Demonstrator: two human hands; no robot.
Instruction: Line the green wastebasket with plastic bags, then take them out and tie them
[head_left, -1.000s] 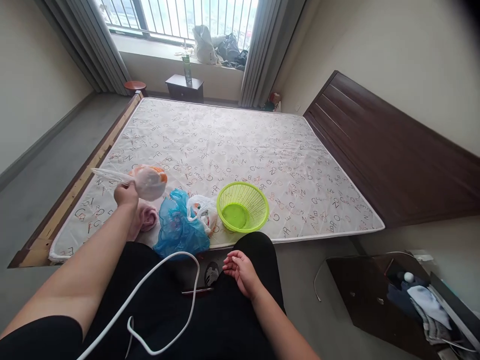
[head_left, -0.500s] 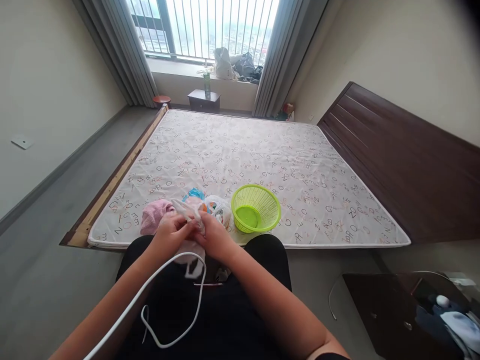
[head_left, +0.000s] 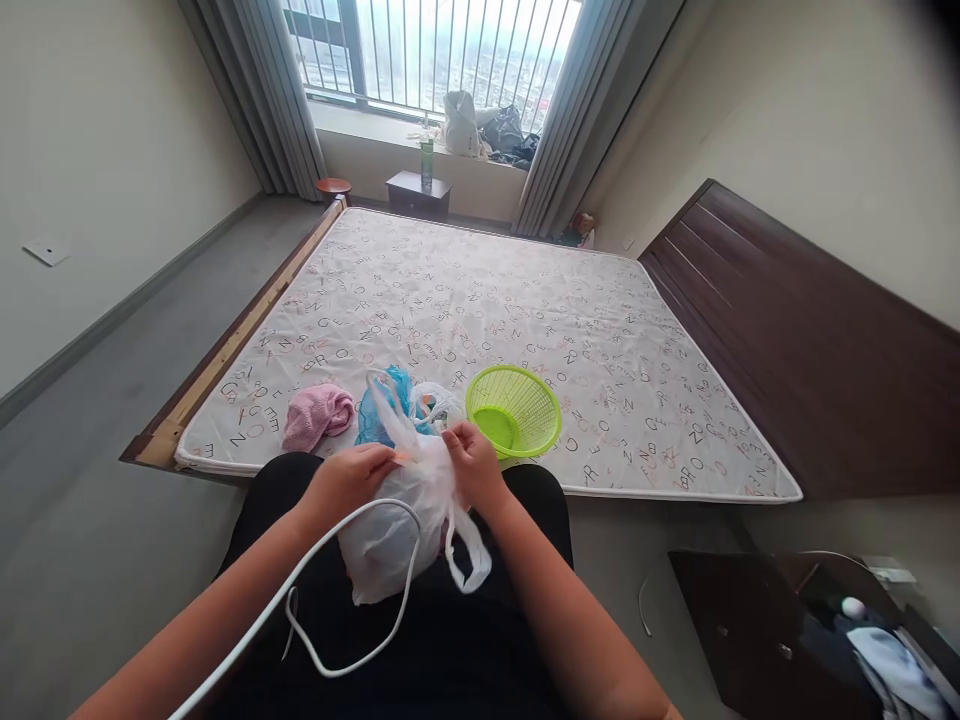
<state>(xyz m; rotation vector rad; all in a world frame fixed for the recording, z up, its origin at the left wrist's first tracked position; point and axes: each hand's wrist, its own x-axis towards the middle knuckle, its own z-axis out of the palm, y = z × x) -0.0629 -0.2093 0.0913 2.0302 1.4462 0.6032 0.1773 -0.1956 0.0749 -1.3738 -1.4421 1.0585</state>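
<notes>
A white plastic bag [head_left: 397, 545] hangs over my lap, its contents blurred through the thin film. My left hand [head_left: 351, 478] pinches its upper left side. On the opposite side, my right hand [head_left: 476, 465] grips the gathered plastic near a dangling handle loop. Just beyond the hands, a blue plastic bag [head_left: 373, 415] lies on the mattress, partly covered by the white one. Beside it sits another white bag [head_left: 439, 400]. A pink towel [head_left: 319, 415] lies crumpled to the left, and a green plastic basket [head_left: 514, 410] stands to the right.
The mattress [head_left: 480, 290] with printed letters fills the middle, with a dark wooden headboard [head_left: 795, 340] at right. A white cable [head_left: 292, 580] loops across my left forearm and lap. A dark cabinet [head_left: 720, 630] carrying small items stands at lower right.
My hands have moved apart, and the white bag now hangs lower and fuller between them. More of the blue bag shows behind. The view has shifted slightly.
</notes>
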